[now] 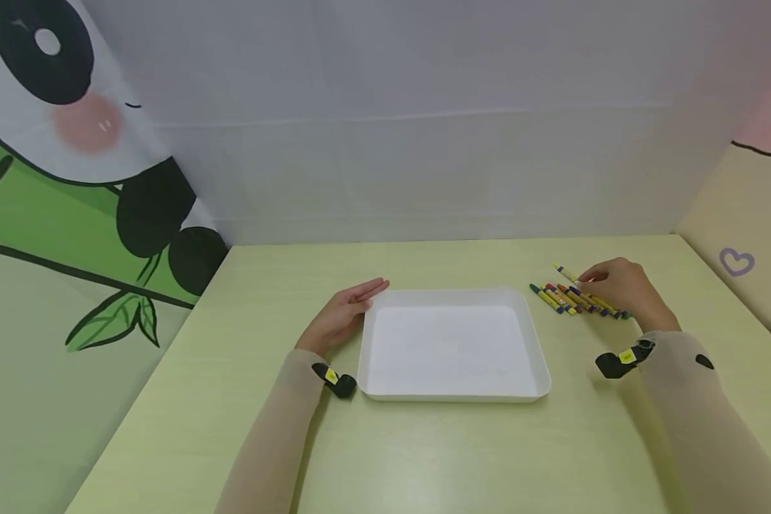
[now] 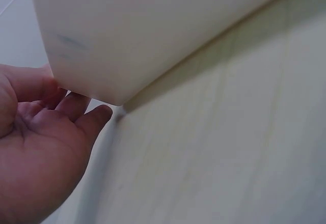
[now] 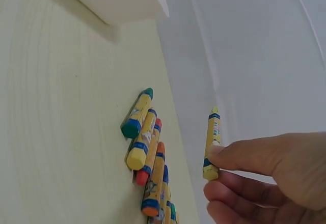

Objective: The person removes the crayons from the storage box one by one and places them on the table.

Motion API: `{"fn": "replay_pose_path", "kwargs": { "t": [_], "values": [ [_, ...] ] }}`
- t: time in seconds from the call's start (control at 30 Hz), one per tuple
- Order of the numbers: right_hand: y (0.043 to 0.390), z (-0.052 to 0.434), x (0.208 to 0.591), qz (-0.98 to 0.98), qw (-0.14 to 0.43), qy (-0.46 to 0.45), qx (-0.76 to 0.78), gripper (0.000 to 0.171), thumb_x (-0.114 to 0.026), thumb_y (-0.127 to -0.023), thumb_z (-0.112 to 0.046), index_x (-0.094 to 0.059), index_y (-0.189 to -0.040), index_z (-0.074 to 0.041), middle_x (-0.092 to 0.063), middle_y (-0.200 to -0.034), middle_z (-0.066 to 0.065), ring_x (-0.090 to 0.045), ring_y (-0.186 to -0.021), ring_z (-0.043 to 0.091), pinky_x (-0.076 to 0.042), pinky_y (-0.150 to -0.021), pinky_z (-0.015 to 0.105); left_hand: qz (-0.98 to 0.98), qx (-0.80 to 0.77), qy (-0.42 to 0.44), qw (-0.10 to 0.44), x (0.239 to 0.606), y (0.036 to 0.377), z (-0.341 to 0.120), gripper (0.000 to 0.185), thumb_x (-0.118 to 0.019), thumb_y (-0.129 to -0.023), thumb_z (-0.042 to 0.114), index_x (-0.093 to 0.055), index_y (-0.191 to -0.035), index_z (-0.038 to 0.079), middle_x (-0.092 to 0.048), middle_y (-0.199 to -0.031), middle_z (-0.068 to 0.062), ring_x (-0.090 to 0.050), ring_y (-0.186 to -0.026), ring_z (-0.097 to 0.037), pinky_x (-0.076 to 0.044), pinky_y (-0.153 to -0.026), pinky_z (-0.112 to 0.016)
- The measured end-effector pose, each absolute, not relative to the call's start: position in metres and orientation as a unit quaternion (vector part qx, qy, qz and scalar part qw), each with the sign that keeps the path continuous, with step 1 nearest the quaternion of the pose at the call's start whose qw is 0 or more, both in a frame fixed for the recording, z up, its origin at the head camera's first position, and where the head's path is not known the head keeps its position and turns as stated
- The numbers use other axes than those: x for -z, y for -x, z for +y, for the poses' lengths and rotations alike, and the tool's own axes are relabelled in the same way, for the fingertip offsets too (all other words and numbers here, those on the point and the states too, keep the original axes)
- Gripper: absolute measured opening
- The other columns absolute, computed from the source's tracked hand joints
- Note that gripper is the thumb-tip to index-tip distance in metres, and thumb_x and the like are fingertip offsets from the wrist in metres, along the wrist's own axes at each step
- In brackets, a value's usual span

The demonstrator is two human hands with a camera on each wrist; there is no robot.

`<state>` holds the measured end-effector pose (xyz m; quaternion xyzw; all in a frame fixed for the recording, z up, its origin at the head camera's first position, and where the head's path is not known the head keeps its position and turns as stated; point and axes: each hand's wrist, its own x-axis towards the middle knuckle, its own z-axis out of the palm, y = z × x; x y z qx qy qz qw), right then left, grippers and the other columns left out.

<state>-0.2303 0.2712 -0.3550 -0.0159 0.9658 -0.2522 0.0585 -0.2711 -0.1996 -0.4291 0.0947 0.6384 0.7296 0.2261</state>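
1. Both my hands are on the table (image 1: 424, 457): my left hand (image 1: 343, 314) lies flat, fingers straight, against the white tray's (image 1: 451, 392) left corner.
2. My right hand (image 1: 617, 285) pinches one yellow crayon (image 3: 212, 142) just above the crayon row (image 1: 568, 296), right of the tray.

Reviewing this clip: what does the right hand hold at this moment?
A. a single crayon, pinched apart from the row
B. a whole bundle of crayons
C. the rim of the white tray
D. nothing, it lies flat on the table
A: the right hand pinches one yellow crayon between thumb and fingers, apart from the row of crayons on the table; the white tray is empty.
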Motion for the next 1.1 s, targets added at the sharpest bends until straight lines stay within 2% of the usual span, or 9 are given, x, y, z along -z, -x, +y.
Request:
{"fn": "replay_pose_path", "kwargs": {
  "t": [0.23,0.53,0.8,1.1],
  "values": [
    [0.227,0.293,0.359,0.969,0.048,-0.003,0.243,0.04,-0.059,-0.094,-0.025,-0.063,-0.117,0.007,-0.059,-0.117,0.034,-0.056,-0.102,0.047,-0.049,-0.077,0.053,0.64,-0.728,-0.107,0.221,0.427,0.271,-0.2,0.05,-0.036,-0.101,-0.005,-0.033,-0.149,0.005,-0.035,-0.154,-0.008,-0.028,-0.145,-0.022,-0.026,-0.117,-0.04],
    [0.226,0.316,0.365,0.974,0.045,-0.016,0.223,0.036,-0.057,-0.095,-0.018,-0.062,-0.114,0.012,-0.058,-0.114,0.037,-0.053,-0.101,0.052,-0.047,-0.077,0.058,0.652,-0.717,-0.101,0.224,0.427,0.271,-0.2,0.05,-0.037,-0.101,-0.004,-0.034,-0.149,0.007,-0.037,-0.153,-0.005,-0.031,-0.143,-0.019,-0.033,-0.114,-0.035],
    [0.222,0.326,0.37,0.972,0.049,-0.032,0.229,0.035,-0.057,-0.093,-0.015,-0.062,-0.113,0.014,-0.057,-0.114,0.038,-0.053,-0.1,0.054,-0.048,-0.074,0.056,0.652,-0.718,-0.095,0.223,0.427,0.272,-0.199,0.05,-0.037,-0.1,-0.004,-0.035,-0.149,0.007,-0.038,-0.153,-0.004,-0.031,-0.143,-0.018,-0.027,-0.117,-0.039],
    [0.219,0.335,0.377,0.971,0.052,-0.038,0.232,0.03,-0.059,-0.091,-0.01,-0.064,-0.107,0.015,-0.06,-0.107,0.038,-0.058,-0.089,0.049,-0.05,-0.064,0.046,0.647,-0.723,-0.09,0.223,0.429,0.272,-0.198,0.05,-0.038,-0.1,-0.004,-0.036,-0.148,0.007,-0.039,-0.152,-0.004,-0.031,-0.143,-0.018,-0.027,-0.116,-0.039]
  ]
}}
